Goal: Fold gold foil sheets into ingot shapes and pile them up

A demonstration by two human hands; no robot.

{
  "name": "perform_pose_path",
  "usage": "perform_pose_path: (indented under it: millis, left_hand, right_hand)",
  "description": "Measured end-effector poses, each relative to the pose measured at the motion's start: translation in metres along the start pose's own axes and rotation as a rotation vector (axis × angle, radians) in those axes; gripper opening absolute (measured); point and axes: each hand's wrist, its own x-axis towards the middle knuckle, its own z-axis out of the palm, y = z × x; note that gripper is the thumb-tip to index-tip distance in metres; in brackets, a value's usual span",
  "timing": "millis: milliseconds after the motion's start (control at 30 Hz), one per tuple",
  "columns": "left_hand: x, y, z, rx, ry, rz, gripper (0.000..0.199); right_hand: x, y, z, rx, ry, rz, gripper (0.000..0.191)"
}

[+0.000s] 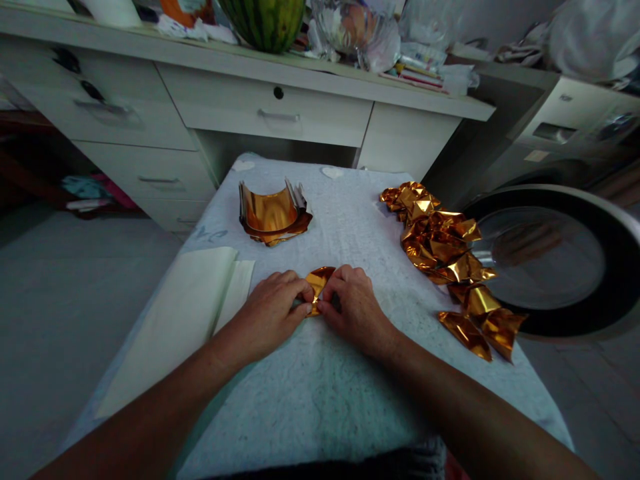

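Observation:
Both hands meet at the middle of the cloth-covered table [320,373], pinching one small piece of gold foil paper [320,279]. My left hand [280,303] grips its left side between thumb and fingertips. On the other side my right hand [355,303] is closed on it with thumb and forefinger. The foil looks partly folded, and the fingers cover much of it. Beyond the hands lies a curled stack of gold foil sheets [273,212]. To the right is a heap of folded gold foil pieces [435,243].
Pale paper sheets [173,320] lie at the table's left edge. A white desk with drawers [280,113] stands behind, bearing a watermelon [265,23] and plastic bags. The open round door of a washing machine [550,250] reaches close to the table's right edge.

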Motion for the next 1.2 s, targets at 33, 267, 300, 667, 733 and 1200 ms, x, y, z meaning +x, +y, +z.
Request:
perform_pose_path:
  millis: [33, 267, 300, 667, 733, 1200]
  left_hand:
    - [-0.0002, -0.0007, 0.001, 0.003, 0.009, 0.005, 0.009]
    - [-0.0001, -0.003, 0.0038, 0.021, 0.015, 0.012, 0.002]
    - [-0.0001, -0.0026, 0.0034, 0.015, 0.011, 0.014, 0.002]
    - [0.0014, -0.0045, 0.0031, -0.028, -0.02, 0.003, 0.01]
    - [0.0011, -0.0055, 0.0036, -0.037, -0.01, -0.009, 0.011]
    - [0.0007, -0.0052, 0.0009, -0.047, -0.041, -0.007, 0.016]
  right_hand:
    - [-0.0001, -0.0002, -0.0002, -0.002, 0.0, -0.001, 0.004]
    - [-0.0011, -0.0007, -0.0011, -0.038, -0.004, 0.0, 0.008]
    - [-0.0012, -0.0007, -0.001, -0.039, -0.006, 0.001, 0.007]
    - [-0.0015, -0.0044, -0.0021, -0.054, -0.031, 0.003, 0.002]
    - [-0.0019, -0.0044, -0.0024, -0.061, -0.037, 0.002, 0.002]
    - [-0.0045, -0.0056, -0.0005, -0.141, -0.044, -0.016, 0.017]
